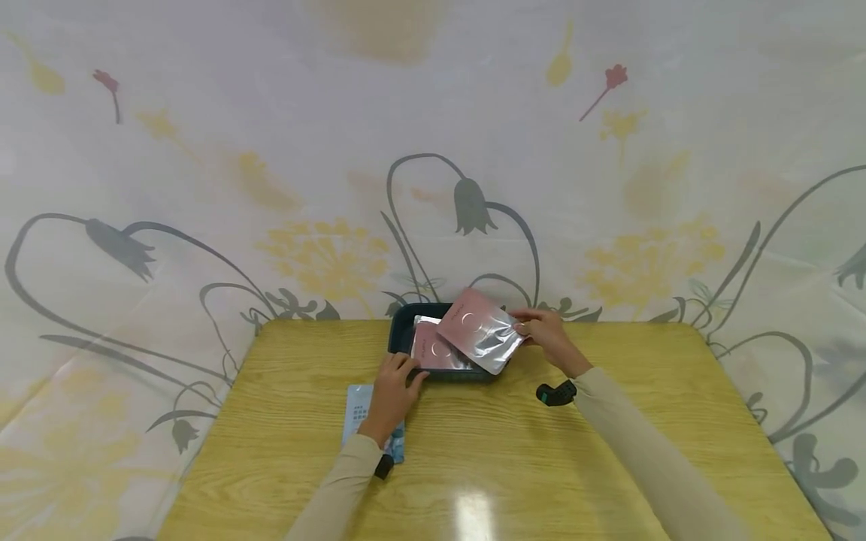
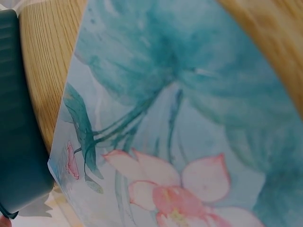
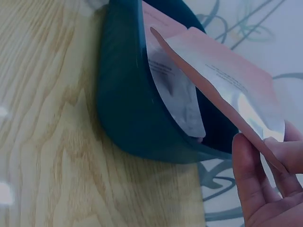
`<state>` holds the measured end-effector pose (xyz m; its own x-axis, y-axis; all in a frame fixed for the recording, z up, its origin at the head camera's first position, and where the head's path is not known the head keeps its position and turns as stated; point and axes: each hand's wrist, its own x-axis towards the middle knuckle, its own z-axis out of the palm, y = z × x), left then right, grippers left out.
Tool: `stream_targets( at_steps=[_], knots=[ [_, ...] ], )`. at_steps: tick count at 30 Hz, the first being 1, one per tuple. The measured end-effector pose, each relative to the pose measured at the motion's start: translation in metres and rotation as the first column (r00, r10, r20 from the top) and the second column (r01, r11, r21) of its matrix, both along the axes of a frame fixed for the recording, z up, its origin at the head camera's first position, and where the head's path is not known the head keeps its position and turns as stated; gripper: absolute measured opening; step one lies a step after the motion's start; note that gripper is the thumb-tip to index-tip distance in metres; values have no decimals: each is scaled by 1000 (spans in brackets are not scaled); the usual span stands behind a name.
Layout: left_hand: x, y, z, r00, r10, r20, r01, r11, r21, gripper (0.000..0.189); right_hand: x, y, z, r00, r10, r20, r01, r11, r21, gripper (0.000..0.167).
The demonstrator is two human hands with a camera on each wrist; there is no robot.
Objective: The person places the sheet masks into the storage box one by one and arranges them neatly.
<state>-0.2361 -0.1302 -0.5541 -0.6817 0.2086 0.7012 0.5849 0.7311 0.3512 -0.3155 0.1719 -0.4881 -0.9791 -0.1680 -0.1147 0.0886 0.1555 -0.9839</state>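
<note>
My right hand (image 1: 546,336) pinches the corner of a pink and silver foil pouch (image 1: 473,323), thumb on one face and fingers behind. The pouch is tilted over the right part of a dark green plastic bin (image 1: 401,324). Inside the bin lies another pink and silver pouch (image 1: 428,352), partly covered by the held one; in the right wrist view its silver end (image 3: 177,101) leans near the bin wall. At the bin's front left corner my left hand (image 1: 392,391) grips the rim, and only a fingertip (image 2: 4,222) shows in the left wrist view.
A light blue packet (image 1: 357,409) lies on the wooden table (image 1: 473,443), partly under my left wrist; its lotus print (image 2: 175,194) fills the left wrist view. Directly behind the bin, a flower-patterned cloth (image 1: 433,255) hangs along the table's back edge.
</note>
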Motion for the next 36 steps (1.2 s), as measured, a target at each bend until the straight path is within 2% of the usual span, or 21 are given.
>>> stream_targets(
  at_steps=[6, 12, 18, 23, 28, 30, 36],
  knots=[
    [1, 1, 2, 1000, 2, -7, -2, 1000, 0, 17, -8, -15, -3, 999, 38, -19, -38, 999, 6, 35],
    [2, 3, 4, 999, 1, 38, -1, 1000, 3, 15, -16, -28, -8, 1000, 8, -3, -8, 1000, 11, 32],
    [2, 4, 3, 1000, -5, 9, 5, 1000, -2, 16, -23, -35, -10, 999, 55, 2, -55, 999, -2, 29],
    [2, 2, 3, 1000, 4, 14, -4, 1000, -6, 16, -30, -42, -8, 991, 128, -48, -123, 987, 108, 28],
    [1, 0, 1, 1000, 19, -2, -19, 1000, -15, 17, -38, -52, -4, 974, 201, -105, -172, 957, 235, 27],
    [0, -1, 0, 1000, 19, -15, -19, 1000, -18, 17, -41, -56, -3, 970, 215, -118, -174, 943, 283, 27],
    [0, 0, 1, 1000, 10, -9, -10, 1000, -13, 17, -40, -68, -4, 953, 220, -206, -111, 892, 438, 34]
  ],
)
